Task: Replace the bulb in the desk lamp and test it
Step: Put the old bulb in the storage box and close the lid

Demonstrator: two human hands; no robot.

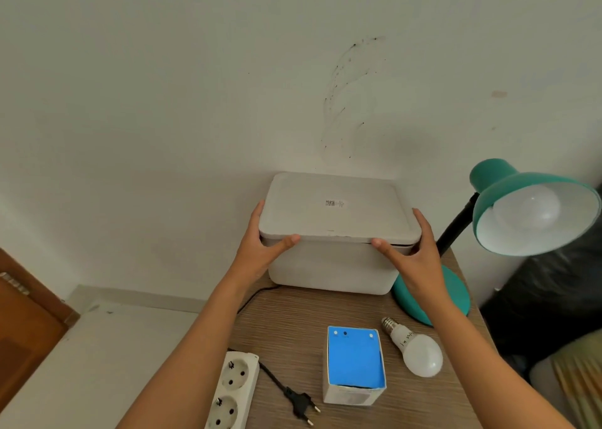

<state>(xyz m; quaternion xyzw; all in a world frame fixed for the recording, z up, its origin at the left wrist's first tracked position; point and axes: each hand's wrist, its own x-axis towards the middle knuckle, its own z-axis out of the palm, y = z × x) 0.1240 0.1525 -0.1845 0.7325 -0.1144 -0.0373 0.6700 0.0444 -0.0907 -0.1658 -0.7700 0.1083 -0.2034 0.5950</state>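
At the back of the wooden desk (293,324), against the wall, both hands grip the lid (338,210) of a white storage box (329,269): the left hand (260,249) clasps its left corner and the right hand (413,252) its right corner, thumbs under the front rim.

The teal desk lamp (534,213) stands just right of the box, with a bulb (527,207) seated in its shade. A loose bulb (417,350) lies on the desk near the front, beside a small blue carton (355,363). The lamp's plug (301,402) lies unplugged near the power strip (233,392).

The loose bulb looks light, smooth and probably fragile, and it can roll. I would hold it by the round white dome, gently, and keep the metal thread free for the socket.
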